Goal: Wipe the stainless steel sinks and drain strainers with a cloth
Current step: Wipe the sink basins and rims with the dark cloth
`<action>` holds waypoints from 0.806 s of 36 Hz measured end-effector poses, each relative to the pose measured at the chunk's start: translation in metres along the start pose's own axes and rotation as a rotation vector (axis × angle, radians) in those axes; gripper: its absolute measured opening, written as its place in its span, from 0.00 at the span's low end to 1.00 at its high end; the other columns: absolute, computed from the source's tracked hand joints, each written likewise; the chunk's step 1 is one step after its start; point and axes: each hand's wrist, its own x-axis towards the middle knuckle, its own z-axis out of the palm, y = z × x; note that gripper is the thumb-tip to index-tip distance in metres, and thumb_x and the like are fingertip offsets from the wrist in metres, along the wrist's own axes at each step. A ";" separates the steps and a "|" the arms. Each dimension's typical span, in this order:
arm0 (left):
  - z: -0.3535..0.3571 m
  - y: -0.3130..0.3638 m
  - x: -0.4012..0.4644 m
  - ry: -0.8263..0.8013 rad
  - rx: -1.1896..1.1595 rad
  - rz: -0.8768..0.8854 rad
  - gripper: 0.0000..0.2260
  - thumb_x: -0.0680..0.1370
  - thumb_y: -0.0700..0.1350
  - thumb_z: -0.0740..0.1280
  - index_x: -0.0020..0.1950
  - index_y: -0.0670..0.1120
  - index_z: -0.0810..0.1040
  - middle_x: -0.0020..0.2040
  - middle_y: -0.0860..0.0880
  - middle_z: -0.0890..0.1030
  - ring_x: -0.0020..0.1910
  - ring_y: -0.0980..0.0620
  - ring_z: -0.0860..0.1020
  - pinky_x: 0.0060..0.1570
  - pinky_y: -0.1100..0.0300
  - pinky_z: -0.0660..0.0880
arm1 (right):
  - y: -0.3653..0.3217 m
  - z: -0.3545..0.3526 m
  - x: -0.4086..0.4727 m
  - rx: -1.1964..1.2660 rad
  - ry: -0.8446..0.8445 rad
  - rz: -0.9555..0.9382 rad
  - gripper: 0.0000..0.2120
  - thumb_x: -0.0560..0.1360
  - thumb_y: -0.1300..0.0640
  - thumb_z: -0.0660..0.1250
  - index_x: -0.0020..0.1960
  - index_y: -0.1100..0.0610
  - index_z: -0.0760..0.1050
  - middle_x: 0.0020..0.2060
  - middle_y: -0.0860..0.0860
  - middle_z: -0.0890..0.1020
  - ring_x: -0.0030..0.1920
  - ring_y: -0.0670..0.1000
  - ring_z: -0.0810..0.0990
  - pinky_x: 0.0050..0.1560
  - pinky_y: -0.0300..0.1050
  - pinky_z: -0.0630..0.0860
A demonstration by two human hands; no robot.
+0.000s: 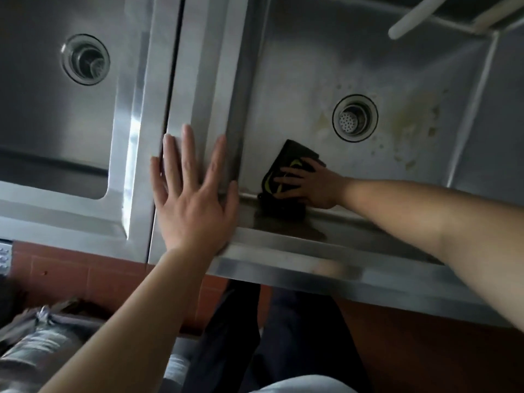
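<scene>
Hands: two bare hands, both arms reaching forward over the steel worktop (283, 245).
Right hand (310, 185): palm down, fingers spread flat on the cloth, pressing it to the floor of the right sink; it is not curled round it.
Cloth (289, 163): dark with yellow markings, lying in the near-left corner of the right sink, its near edge against the front wall, its far corner pointing toward the strainer.
Left hand (192, 194): wide and flat, holding nothing, fingers splayed on the rim (198, 80) just left of the right sink, thumb at the sink's near-left corner.
Right sink (312, 66): deep steel basin; yellowish stains on its floor around and to the right of the strainer.
Strainer (354, 118): round, perforated, seated in the drain at the middle of the right sink, near the cloth but apart from it.
Left sink (42, 114): beyond the rim to the left of the right sink, with its own drain (86, 59).
Pipe (414, 15): white, above the far-right part of the right sink.
Floor (85, 276): reddish tiles below the worktop's front edge.
</scene>
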 end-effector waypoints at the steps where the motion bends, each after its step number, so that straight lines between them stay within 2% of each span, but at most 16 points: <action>1: 0.002 0.001 0.002 0.009 0.022 -0.007 0.33 0.79 0.59 0.57 0.81 0.59 0.46 0.82 0.44 0.45 0.80 0.40 0.45 0.76 0.40 0.44 | 0.005 0.009 -0.012 0.009 0.002 0.033 0.25 0.84 0.43 0.51 0.78 0.32 0.47 0.81 0.42 0.46 0.80 0.51 0.40 0.75 0.66 0.38; 3: 0.006 0.003 0.005 0.024 0.046 -0.011 0.35 0.77 0.60 0.57 0.81 0.58 0.44 0.82 0.43 0.45 0.80 0.39 0.46 0.75 0.39 0.44 | 0.007 0.026 -0.036 0.058 0.033 0.104 0.25 0.84 0.42 0.52 0.78 0.33 0.48 0.81 0.43 0.47 0.81 0.53 0.42 0.75 0.68 0.39; 6: 0.009 0.003 0.005 0.036 0.062 -0.006 0.37 0.76 0.60 0.58 0.81 0.58 0.44 0.81 0.42 0.46 0.80 0.38 0.47 0.75 0.37 0.45 | -0.008 0.041 -0.054 0.112 0.131 0.194 0.28 0.81 0.45 0.61 0.79 0.38 0.54 0.81 0.48 0.54 0.80 0.59 0.50 0.71 0.75 0.45; 8: 0.009 0.003 0.004 0.041 0.065 -0.007 0.37 0.76 0.59 0.59 0.81 0.58 0.45 0.81 0.42 0.47 0.80 0.37 0.47 0.75 0.36 0.46 | -0.013 0.045 -0.051 0.122 0.157 0.233 0.29 0.81 0.46 0.62 0.79 0.39 0.56 0.80 0.50 0.56 0.80 0.60 0.52 0.70 0.77 0.47; 12: 0.010 0.004 0.006 0.052 0.063 -0.005 0.36 0.76 0.59 0.59 0.81 0.58 0.45 0.81 0.42 0.47 0.79 0.37 0.47 0.75 0.36 0.47 | -0.019 0.040 -0.025 0.173 0.137 0.264 0.25 0.83 0.41 0.50 0.79 0.35 0.48 0.81 0.47 0.49 0.81 0.57 0.44 0.71 0.76 0.43; 16: 0.010 0.003 0.005 0.043 0.072 -0.014 0.36 0.76 0.59 0.59 0.81 0.58 0.45 0.81 0.42 0.47 0.80 0.37 0.47 0.75 0.36 0.47 | -0.045 0.014 0.031 0.229 0.179 0.251 0.25 0.83 0.41 0.51 0.79 0.35 0.52 0.81 0.46 0.51 0.81 0.56 0.44 0.69 0.77 0.39; 20: 0.010 0.002 0.007 0.040 0.081 -0.017 0.37 0.76 0.58 0.60 0.81 0.58 0.45 0.81 0.42 0.46 0.80 0.38 0.47 0.75 0.36 0.48 | -0.052 -0.010 0.072 0.151 0.176 0.182 0.25 0.83 0.40 0.51 0.79 0.34 0.49 0.81 0.46 0.48 0.81 0.56 0.41 0.69 0.78 0.39; 25: 0.006 0.004 0.006 0.018 0.081 -0.032 0.37 0.75 0.57 0.59 0.81 0.60 0.44 0.81 0.43 0.46 0.80 0.39 0.46 0.75 0.36 0.48 | -0.044 -0.010 0.058 0.106 0.150 0.135 0.26 0.83 0.40 0.52 0.78 0.33 0.50 0.81 0.45 0.47 0.81 0.55 0.40 0.72 0.75 0.39; 29: 0.001 0.004 0.006 -0.004 0.080 -0.037 0.39 0.76 0.56 0.63 0.80 0.61 0.43 0.82 0.44 0.44 0.80 0.40 0.44 0.75 0.36 0.47 | -0.045 0.005 0.021 0.291 0.104 0.267 0.25 0.83 0.41 0.50 0.78 0.33 0.48 0.81 0.44 0.45 0.80 0.52 0.39 0.71 0.73 0.37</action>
